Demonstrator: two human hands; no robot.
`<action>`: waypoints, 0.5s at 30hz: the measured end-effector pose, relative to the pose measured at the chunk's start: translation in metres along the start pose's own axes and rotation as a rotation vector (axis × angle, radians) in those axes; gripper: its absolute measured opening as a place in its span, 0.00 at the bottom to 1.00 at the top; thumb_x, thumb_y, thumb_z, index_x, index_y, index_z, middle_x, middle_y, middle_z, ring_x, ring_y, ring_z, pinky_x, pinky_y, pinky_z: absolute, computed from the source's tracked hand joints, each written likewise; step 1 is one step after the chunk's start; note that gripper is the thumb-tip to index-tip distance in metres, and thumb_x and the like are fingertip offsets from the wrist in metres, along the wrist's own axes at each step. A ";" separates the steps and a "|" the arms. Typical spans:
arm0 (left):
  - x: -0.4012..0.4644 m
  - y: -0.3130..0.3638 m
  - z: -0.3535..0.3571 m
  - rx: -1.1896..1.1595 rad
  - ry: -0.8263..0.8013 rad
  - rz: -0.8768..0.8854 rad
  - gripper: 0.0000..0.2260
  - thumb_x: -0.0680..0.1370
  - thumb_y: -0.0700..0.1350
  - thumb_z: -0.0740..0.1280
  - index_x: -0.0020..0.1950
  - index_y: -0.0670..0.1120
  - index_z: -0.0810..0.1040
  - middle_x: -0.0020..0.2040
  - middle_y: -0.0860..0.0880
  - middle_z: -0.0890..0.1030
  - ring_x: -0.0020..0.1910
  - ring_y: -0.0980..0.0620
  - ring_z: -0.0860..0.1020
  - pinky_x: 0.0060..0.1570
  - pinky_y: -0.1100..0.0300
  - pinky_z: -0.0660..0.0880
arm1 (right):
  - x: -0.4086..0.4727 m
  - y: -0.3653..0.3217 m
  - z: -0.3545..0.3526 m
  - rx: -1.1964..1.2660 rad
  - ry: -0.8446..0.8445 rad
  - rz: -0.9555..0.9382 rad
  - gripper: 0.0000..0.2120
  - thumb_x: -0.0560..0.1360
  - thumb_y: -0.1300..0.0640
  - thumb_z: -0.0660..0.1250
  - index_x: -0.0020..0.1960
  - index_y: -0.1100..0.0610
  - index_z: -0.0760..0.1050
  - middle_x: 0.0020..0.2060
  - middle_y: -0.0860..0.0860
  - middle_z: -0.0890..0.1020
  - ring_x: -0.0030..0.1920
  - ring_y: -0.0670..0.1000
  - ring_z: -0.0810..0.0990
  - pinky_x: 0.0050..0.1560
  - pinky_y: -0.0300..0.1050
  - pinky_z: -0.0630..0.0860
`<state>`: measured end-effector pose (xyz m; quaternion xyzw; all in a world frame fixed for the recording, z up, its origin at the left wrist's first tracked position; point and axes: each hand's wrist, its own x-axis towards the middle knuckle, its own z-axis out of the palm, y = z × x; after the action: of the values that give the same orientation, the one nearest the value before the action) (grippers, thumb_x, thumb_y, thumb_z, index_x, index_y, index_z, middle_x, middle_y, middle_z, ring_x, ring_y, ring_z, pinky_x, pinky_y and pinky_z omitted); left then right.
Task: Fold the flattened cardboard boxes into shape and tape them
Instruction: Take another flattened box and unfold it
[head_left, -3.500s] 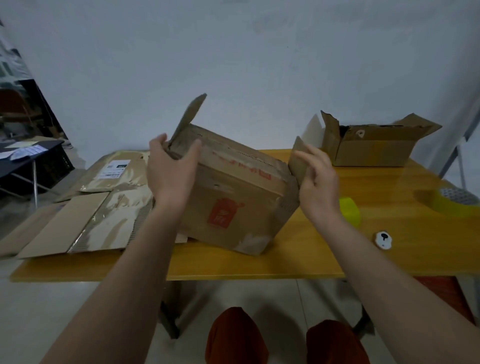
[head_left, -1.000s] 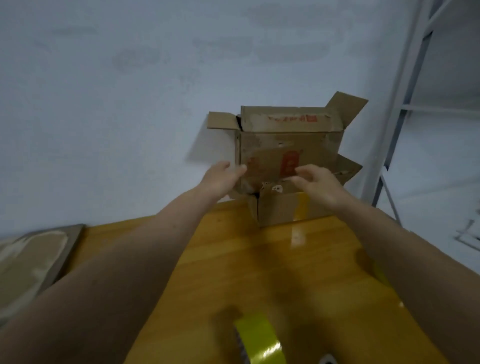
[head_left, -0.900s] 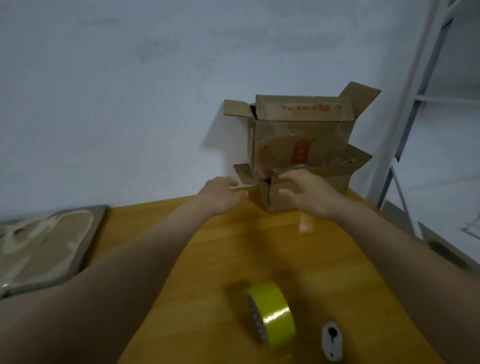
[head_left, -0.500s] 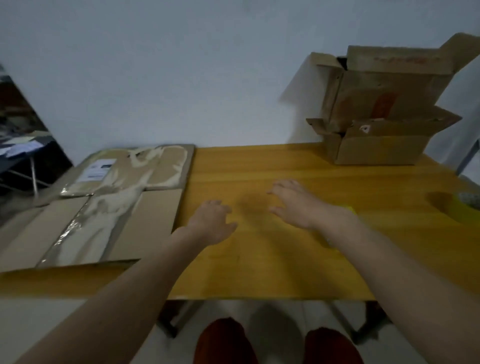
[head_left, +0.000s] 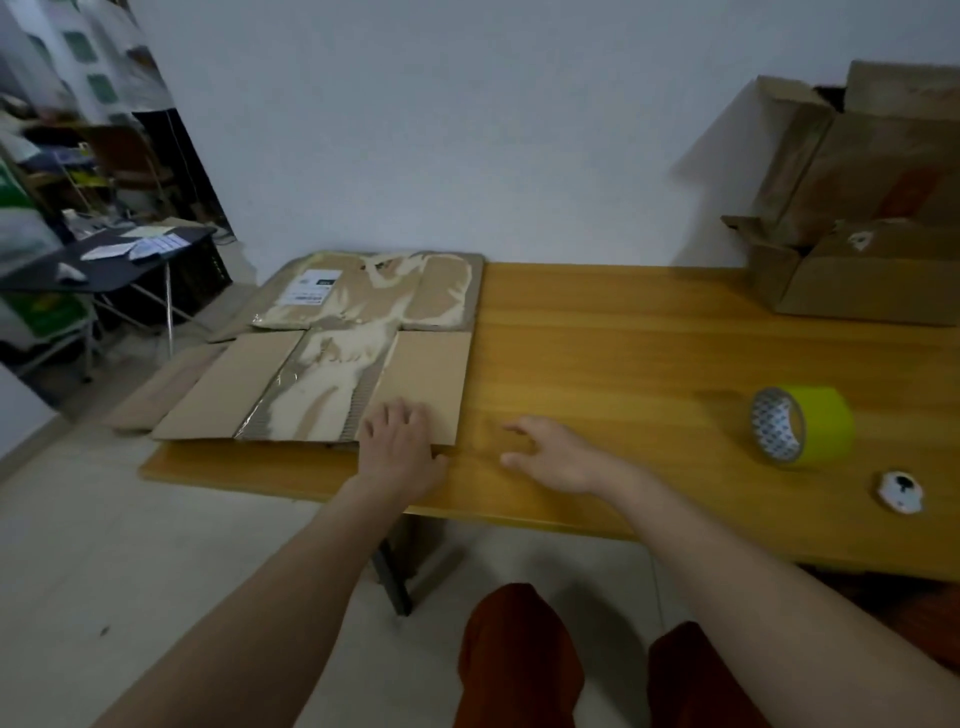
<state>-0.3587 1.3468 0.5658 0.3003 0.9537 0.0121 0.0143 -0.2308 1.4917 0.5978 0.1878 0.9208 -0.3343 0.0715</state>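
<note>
Both hands have swung left since half a second ago, away from the bare wood and over to the flattened box (head_left: 332, 374), which lies at the left end of the bench (head_left: 597, 364). Its long axis runs away from the person toward the wall, with the near flaps pointing back at the hands and its left part overhanging the bench edge. The left hand (head_left: 400, 447) rests flat on the near right flap, fingers straight and spread, gripping nothing. The right hand (head_left: 556, 457) hovers or rests just to the right of that flap over bare wood, fingers loosely spread and holding nothing; whether it touches the bench is hard to tell.

Pale torn patches and old clear tape run down the middle of the cardboard, and a white label sits at the far end, too blurred to read. More flat cardboard shows beneath it on the left, mostly hidden.

Well to the right of the right hand stands a yellow tape roll (head_left: 802, 423) on its edge, with a small white round object (head_left: 900, 491) nearer the person. Far right, two folded boxes (head_left: 857, 280) are stacked, cut off by the frame.
</note>
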 end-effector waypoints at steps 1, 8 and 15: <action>0.000 -0.001 0.001 0.000 0.029 0.010 0.28 0.76 0.56 0.64 0.72 0.48 0.60 0.72 0.43 0.62 0.72 0.41 0.60 0.72 0.45 0.58 | -0.001 -0.002 0.002 0.013 -0.011 0.003 0.26 0.79 0.50 0.63 0.74 0.54 0.61 0.73 0.53 0.65 0.71 0.52 0.65 0.70 0.44 0.63; 0.002 -0.001 0.000 0.057 0.179 0.138 0.24 0.82 0.45 0.59 0.77 0.46 0.56 0.77 0.46 0.61 0.76 0.47 0.58 0.75 0.52 0.54 | -0.009 0.003 -0.003 0.130 -0.012 0.031 0.25 0.79 0.50 0.64 0.74 0.52 0.63 0.70 0.51 0.69 0.69 0.51 0.69 0.67 0.45 0.67; 0.008 0.000 -0.061 -0.366 0.558 0.052 0.17 0.83 0.39 0.56 0.71 0.42 0.69 0.61 0.41 0.79 0.56 0.43 0.77 0.53 0.51 0.74 | -0.021 0.005 -0.034 0.236 0.064 0.023 0.23 0.80 0.51 0.62 0.73 0.55 0.64 0.66 0.53 0.71 0.65 0.51 0.71 0.59 0.41 0.70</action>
<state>-0.3674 1.3504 0.6269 0.3023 0.8948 0.2654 -0.1938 -0.2094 1.5106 0.6268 0.2161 0.8746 -0.4335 0.0231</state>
